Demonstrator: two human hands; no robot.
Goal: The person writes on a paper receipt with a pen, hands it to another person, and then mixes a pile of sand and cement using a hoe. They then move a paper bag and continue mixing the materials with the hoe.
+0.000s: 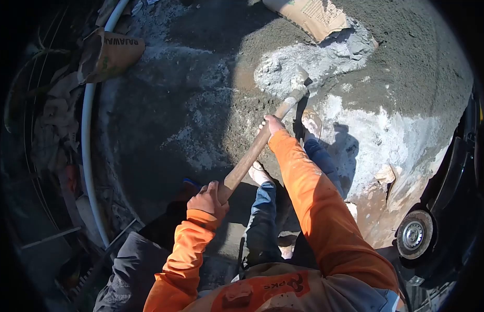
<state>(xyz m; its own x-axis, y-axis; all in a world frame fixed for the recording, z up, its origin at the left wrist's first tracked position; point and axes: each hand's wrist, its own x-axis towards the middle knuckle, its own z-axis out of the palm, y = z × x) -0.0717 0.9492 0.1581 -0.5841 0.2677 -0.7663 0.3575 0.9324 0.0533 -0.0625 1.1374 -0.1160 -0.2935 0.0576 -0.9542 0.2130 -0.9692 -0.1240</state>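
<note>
A long wooden handle (247, 159) runs diagonally up to a tool head (302, 83) caked with grey powder, resting at a pale powder heap (283, 67). My left hand (208, 199) wraps round the handle's lower end. Farther up, near the middle of the shaft, my right hand (273, 125) grips it from the other side. Above the heap lies a torn brown paper sack (312, 15), with powder at its open end.
A pale pipe (87, 135) curves along the left, with a brown sack (117, 54) beside it. At the right stands a dark vehicle with a wheel (411, 234). A person's dark-clothed leg (130, 273) shows at the lower left. Grey mix (424, 57) covers the upper right ground.
</note>
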